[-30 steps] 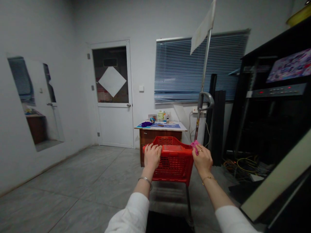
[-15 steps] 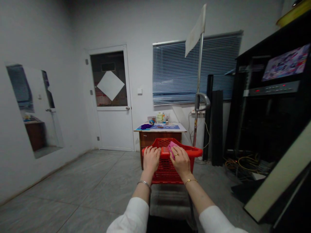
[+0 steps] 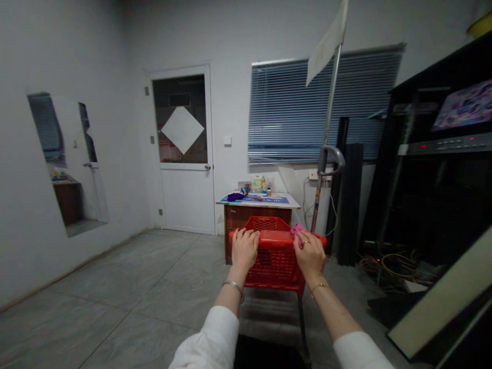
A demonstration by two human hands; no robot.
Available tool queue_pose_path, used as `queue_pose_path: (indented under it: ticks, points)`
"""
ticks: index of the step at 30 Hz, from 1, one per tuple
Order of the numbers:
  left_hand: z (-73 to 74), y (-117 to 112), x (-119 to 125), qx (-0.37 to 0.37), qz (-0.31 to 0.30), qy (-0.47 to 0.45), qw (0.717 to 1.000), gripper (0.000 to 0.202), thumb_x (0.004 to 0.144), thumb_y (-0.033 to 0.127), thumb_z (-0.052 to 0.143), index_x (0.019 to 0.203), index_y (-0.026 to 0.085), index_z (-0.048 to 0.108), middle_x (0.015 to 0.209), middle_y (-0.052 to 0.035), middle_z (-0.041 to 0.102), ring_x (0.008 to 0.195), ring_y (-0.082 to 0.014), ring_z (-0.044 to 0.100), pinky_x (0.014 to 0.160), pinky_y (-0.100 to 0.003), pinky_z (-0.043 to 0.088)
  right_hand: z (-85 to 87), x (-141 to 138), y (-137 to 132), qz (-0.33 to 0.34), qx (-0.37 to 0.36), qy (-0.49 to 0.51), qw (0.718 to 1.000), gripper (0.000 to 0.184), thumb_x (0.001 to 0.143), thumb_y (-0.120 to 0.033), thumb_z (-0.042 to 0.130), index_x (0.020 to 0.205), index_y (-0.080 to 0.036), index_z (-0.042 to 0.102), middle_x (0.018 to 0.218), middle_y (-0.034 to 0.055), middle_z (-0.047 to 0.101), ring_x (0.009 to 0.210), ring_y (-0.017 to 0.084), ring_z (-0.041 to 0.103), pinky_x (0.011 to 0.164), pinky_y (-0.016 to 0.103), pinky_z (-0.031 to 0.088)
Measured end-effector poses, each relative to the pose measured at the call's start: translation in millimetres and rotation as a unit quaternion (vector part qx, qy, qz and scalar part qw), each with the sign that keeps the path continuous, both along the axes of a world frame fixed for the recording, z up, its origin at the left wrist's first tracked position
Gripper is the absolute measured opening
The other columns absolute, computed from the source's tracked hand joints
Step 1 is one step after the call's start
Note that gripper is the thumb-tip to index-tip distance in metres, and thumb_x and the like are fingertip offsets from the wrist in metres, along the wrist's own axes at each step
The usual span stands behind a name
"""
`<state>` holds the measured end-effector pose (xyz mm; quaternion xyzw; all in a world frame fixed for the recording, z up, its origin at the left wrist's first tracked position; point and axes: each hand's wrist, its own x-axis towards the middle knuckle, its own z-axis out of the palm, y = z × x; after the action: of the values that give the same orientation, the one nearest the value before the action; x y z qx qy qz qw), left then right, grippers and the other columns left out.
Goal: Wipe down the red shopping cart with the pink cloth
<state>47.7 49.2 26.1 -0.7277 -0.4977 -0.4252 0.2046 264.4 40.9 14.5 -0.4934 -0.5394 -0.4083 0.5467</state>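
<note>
A small red shopping cart (image 3: 273, 259) stands in front of me on the tiled floor. My left hand (image 3: 243, 248) is closed round the left part of its red handle bar. On the right part of the bar, my right hand (image 3: 309, 254) presses a pink cloth (image 3: 298, 233) that is bunched under its fingers. A metal pole (image 3: 325, 138) with a white sign on top rises from the cart's right side.
A wooden desk (image 3: 258, 213) with small items stands just beyond the cart under a window with blue blinds. A white door (image 3: 184, 154) is at the back left. A black cabinet (image 3: 442, 174) with a screen and loose cables on the floor fills the right side.
My right hand with the pink cloth slid left along the handle bar to near its middle, then back to the right. My left hand kept its grip.
</note>
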Motion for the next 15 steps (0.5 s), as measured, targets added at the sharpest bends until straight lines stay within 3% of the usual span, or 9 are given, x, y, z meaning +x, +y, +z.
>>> queue_pose_path:
  ticks: [5, 8, 11, 15]
  points:
    - [-0.5, 3.1, -1.9, 0.005, 0.002, 0.005, 1.000, 0.030, 0.100, 0.031, 0.041, 0.112, 0.027, 0.068, 0.112, -0.0023, 0.071, 0.115, -0.0240, 0.054, 0.110, -0.049, 0.032, 3.7, -58.9, -2.0, 0.050, -0.010, -0.040, 0.998, 0.023, 0.090, -0.022, 0.053, 0.104, -0.017, 0.070, 0.104, 0.0084, 0.070, 0.101, 0.020, 0.060, 0.097, 0.036, 0.046]
    - [-0.2, 4.3, -5.1, 0.001, -0.006, 0.015, 1.000, 0.030, 0.100, 0.031, 0.041, 0.113, 0.028, 0.068, 0.113, -0.0019, 0.071, 0.115, -0.0237, 0.055, 0.109, -0.047, 0.033, 2.8, -74.9, -3.1, 0.062, -0.006, -0.071, 0.996, 0.023, 0.089, -0.022, 0.055, 0.105, -0.017, 0.070, 0.106, 0.0080, 0.070, 0.105, 0.021, 0.059, 0.101, 0.038, 0.044]
    - [0.0, 4.8, -7.8, -0.006, -0.013, 0.021, 1.000, 0.031, 0.100, 0.031, 0.040, 0.113, 0.029, 0.067, 0.116, -0.0008, 0.070, 0.116, -0.0232, 0.054, 0.110, -0.047, 0.033, 0.8, -62.1, -2.6, 0.068, -0.017, -0.092, 0.993, 0.025, 0.089, -0.022, 0.055, 0.109, -0.019, 0.069, 0.110, 0.0073, 0.069, 0.108, 0.020, 0.058, 0.102, 0.038, 0.044]
    - [-0.7, 5.0, -8.1, -0.010, -0.019, 0.012, 1.000, 0.031, 0.100, 0.032, 0.040, 0.117, 0.030, 0.066, 0.119, -0.0001, 0.069, 0.119, -0.0225, 0.053, 0.112, -0.047, 0.032, -1.6, -10.7, -0.2, 0.047, -0.025, -0.080, 0.995, 0.025, 0.090, -0.023, 0.053, 0.109, -0.018, 0.070, 0.109, 0.0075, 0.070, 0.104, 0.019, 0.060, 0.098, 0.035, 0.046]
